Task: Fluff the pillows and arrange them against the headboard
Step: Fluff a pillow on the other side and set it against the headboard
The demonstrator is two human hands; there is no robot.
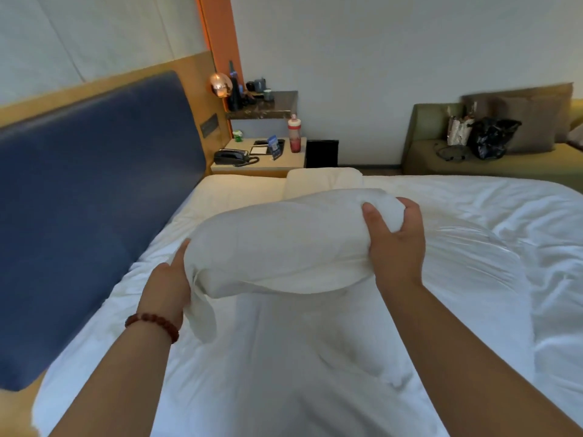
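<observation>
A blue padded headboard [94, 190] runs along the left. The left hand [172, 279], a bead bracelet [153, 324] on its wrist, presses the near end of a white pillow [277, 244] held above the rumpled white bed [315, 373]; its fingers are hidden, so its grip is unclear. The right hand [396, 238] clamps the pillow's other end. Beyond, a second pillow [325, 181], a nightstand [262, 164] with a black telephone [232, 156] and red bottle [294, 136], then a green sofa [441, 159]. No writing is legible.
</observation>
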